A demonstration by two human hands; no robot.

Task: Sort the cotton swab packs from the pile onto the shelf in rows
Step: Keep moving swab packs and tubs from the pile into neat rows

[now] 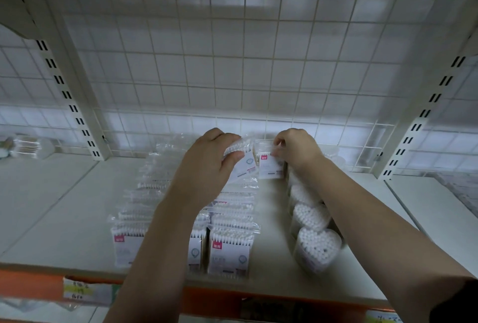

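Head view. Left hand [207,164], fingers curled round a tilted cotton swab pack [244,161], and right hand [294,152], fingertips pinching the top of an upright pack [269,166], both near the back edge of the shelf [51,206]. The two held packs sit just beside each other. Rows of packs [230,245] run from the front edge towards the back. Heart-shaped swab tubs [316,245] line the right side. A wire grid [232,64] backs the shelf.
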